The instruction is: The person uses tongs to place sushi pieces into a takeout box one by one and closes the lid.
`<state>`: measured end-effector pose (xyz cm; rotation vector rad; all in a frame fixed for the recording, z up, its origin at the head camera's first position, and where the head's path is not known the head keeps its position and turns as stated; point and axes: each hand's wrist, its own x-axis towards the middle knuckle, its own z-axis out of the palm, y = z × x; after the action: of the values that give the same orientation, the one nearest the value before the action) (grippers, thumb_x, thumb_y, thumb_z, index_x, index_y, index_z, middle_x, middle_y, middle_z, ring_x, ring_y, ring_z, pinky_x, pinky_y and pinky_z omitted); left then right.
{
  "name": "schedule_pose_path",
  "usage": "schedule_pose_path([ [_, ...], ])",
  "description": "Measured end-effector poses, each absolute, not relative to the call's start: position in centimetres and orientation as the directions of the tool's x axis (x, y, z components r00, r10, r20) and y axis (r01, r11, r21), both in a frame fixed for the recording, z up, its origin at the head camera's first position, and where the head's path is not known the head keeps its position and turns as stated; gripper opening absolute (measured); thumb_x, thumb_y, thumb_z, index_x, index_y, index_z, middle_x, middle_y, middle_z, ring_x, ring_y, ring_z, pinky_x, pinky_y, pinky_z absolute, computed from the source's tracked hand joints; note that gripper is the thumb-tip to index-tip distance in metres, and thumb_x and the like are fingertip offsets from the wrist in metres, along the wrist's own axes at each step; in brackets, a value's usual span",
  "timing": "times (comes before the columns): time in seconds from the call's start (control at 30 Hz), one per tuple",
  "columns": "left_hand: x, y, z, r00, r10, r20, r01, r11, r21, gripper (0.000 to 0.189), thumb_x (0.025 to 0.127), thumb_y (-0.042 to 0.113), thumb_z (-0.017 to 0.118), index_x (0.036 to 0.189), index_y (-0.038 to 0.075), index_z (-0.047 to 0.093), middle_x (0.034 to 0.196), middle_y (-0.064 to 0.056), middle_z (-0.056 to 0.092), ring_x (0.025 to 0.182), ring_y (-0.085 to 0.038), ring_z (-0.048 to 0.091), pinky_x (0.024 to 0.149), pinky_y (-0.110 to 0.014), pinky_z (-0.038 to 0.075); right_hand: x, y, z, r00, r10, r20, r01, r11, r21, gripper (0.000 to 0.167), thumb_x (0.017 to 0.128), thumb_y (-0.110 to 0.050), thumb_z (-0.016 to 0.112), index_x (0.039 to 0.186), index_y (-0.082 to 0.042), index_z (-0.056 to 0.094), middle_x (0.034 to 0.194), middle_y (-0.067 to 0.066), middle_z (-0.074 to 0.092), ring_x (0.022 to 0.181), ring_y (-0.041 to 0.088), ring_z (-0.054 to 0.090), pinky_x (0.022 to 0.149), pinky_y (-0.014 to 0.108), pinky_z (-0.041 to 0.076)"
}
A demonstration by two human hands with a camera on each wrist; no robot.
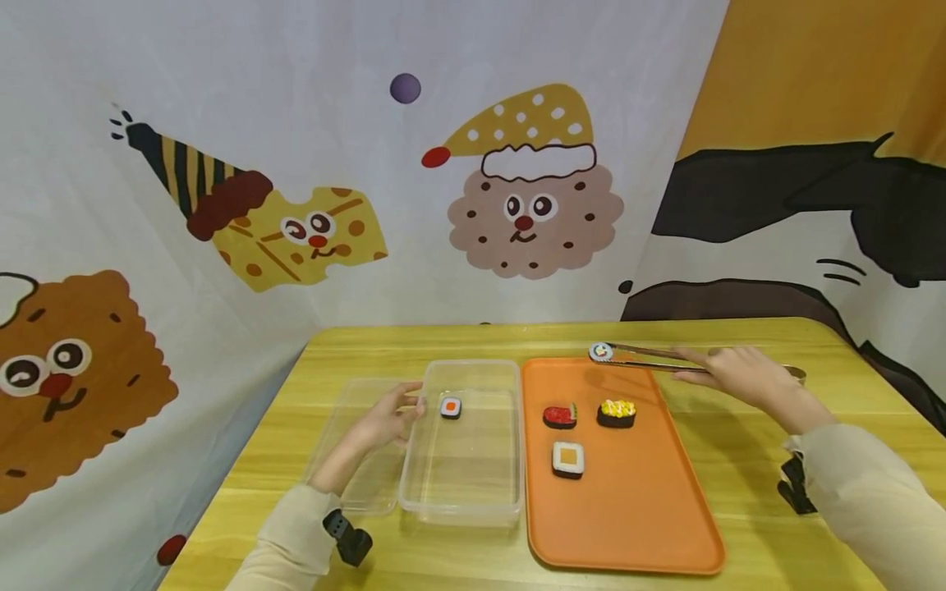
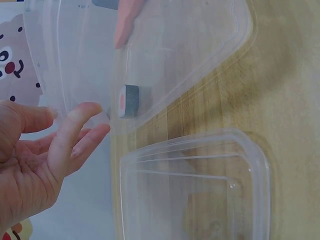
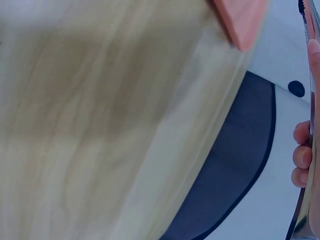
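Observation:
My right hand [image 1: 742, 376] holds a pair of metal tongs [image 1: 658, 365], whose tips pinch a small round toy sushi roll [image 1: 601, 352] above the far edge of the orange tray [image 1: 628, 525]. In the right wrist view, the fingers [image 3: 301, 157] curl round the tongs. My left hand [image 1: 384, 419] is at the left rim of a clear plastic container [image 1: 461, 515], its fingers loosely bent and spread; the left wrist view shows a gap between thumb and forefinger. Inside the container sits one toy sushi roll with an orange centre [image 1: 451, 407].
On the tray lie a red-topped sushi piece [image 1: 559, 417], a yellow-topped one [image 1: 617, 413] and a square white roll [image 1: 567, 460]. Left of the container, a clear lid [image 1: 369, 484] lies on the wooden table [image 1: 259, 484]. A printed cloth [image 1: 355, 49] hangs behind.

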<state>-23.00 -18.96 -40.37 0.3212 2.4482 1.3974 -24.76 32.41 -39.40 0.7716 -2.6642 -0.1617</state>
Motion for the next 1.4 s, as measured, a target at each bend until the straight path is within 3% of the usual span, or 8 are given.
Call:
schedule_pose_path([
  [0.3,-23.2,-18.9,-40.4,-0.933,0.328,-0.149,0.037,0.498,0.867,0.053,0.096,0.015,0.045,0.142,-0.001,0.023,0.136,-0.033,0.037,0.120,-0.045,0.043,0.063,-0.034,0.056,-25.4,31.5,-38.2,-0.589,-0.661,0.465,-0.578,0.747,0.328,0.041,0.084,-0.038,0.059,0.117,-0.014,0.060,0.045,-0.009,0.026,0.039,0.001,0.011,0.037,0.013,0.011],
  [0.43,-23.3,-19.0,-40.4,-0.934,0.324,-0.152,0.032,0.500,0.866,0.053,0.096,0.015,0.045,0.142,-0.001,0.023,0.136,-0.032,0.036,0.121,-0.046,0.042,0.063,-0.035,0.056,-25.6,30.4,-37.4,-0.566,-0.680,0.467,-0.586,0.730,0.352,0.040,0.087,-0.042,0.054,0.117,-0.015,0.059,0.046,-0.009,0.025,0.040,0.001,0.010,0.039,0.013,0.009],
  [0.67,-23.3,-19.1,-40.2,-0.935,0.319,-0.155,0.024,0.494,0.869,0.053,0.096,0.014,0.045,0.142,0.000,0.022,0.137,-0.032,0.036,0.121,-0.046,0.042,0.062,-0.034,0.056,-26.1,27.8,-36.2,-0.495,-0.722,0.483,-0.621,0.683,0.384,0.061,0.092,-0.055,0.025,0.111,-0.011,0.063,0.045,-0.006,0.029,0.038,0.001,0.011,0.036,0.014,0.012],
  [1.0,-23.2,-19.1,-40.0,-0.936,0.319,-0.150,0.027,0.490,0.871,0.053,0.096,0.014,0.046,0.142,-0.001,0.023,0.136,-0.032,0.037,0.121,-0.046,0.042,0.063,-0.035,0.057,-26.9,23.8,-34.7,-0.355,-0.778,0.518,-0.690,0.592,0.417,0.065,0.094,-0.057,0.018,0.108,-0.012,0.064,0.040,-0.010,0.024,0.039,0.001,0.007,0.035,0.014,0.012],
  [1.1,-23.2,-19.1,-40.0,-0.934,0.325,-0.147,0.033,0.489,0.871,0.053,0.096,0.013,0.045,0.142,-0.002,0.022,0.136,-0.033,0.036,0.121,-0.046,0.042,0.063,-0.036,0.057,-27.1,22.4,-34.4,-0.321,-0.804,0.501,-0.709,0.555,0.436,0.060,0.094,-0.055,0.024,0.106,-0.013,0.064,0.039,-0.009,0.026,0.038,0.002,0.008,0.034,0.014,0.013],
  [1.2,-23.1,-18.9,-40.2,-0.932,0.334,-0.143,0.042,0.490,0.871,0.054,0.096,0.013,0.046,0.142,-0.003,0.022,0.135,-0.034,0.036,0.120,-0.046,0.043,0.062,-0.036,0.057,-27.0,21.0,-34.3,-0.313,-0.826,0.469,-0.742,0.521,0.423,0.047,0.089,-0.051,0.046,0.106,-0.012,0.065,0.039,-0.008,0.031,0.035,0.001,0.013,0.033,0.014,0.016],
  [1.33,-22.9,-18.7,-40.4,-0.934,0.327,-0.142,0.040,0.493,0.869,0.053,0.095,0.014,0.047,0.141,-0.002,0.024,0.134,-0.033,0.038,0.119,-0.045,0.045,0.060,-0.034,0.057,-26.7,18.9,-33.8,-0.389,-0.853,0.349,-0.776,0.507,0.376,0.043,0.081,-0.044,0.063,0.110,-0.012,0.063,0.041,-0.007,0.036,0.034,0.003,0.022,0.034,0.014,0.018],
  [1.4,-22.9,-18.7,-40.5,-0.939,0.314,-0.143,0.033,0.493,0.869,0.053,0.095,0.013,0.047,0.141,-0.001,0.025,0.134,-0.032,0.039,0.118,-0.044,0.045,0.060,-0.034,0.056,-26.5,17.8,-33.4,-0.443,-0.855,0.268,-0.783,0.515,0.349,0.043,0.082,-0.044,0.062,0.113,-0.013,0.063,0.041,-0.006,0.038,0.034,0.004,0.026,0.035,0.016,0.021],
])
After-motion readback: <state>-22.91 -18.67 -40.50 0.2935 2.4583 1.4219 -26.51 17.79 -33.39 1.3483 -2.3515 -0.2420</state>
